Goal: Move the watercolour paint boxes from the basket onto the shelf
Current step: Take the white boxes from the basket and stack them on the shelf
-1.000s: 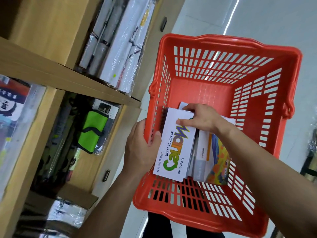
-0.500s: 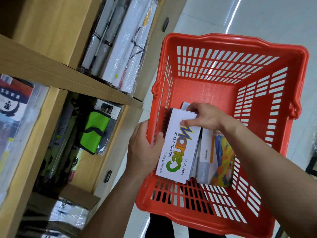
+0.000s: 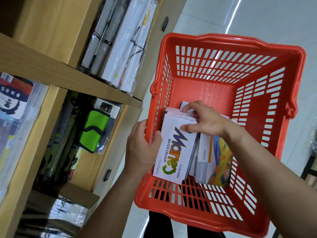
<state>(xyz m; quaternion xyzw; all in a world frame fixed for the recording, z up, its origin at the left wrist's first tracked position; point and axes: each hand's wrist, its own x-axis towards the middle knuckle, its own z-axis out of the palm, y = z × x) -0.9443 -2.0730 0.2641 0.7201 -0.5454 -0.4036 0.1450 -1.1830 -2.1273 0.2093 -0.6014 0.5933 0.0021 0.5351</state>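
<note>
Several paint boxes (image 3: 175, 150) are seen inside the basket (image 3: 289, 107), none yet judged shelved; the front stack is pinched by the right hand (image 3: 204, 121), the basket rim gripped by the left hand (image 3: 142, 148)

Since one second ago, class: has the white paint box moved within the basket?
No. The white paint box stays put against the left wall of the basket.

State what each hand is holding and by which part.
Right hand pinches the top end of the white watercolour box. Left hand grips the red basket by its left rim.
</note>
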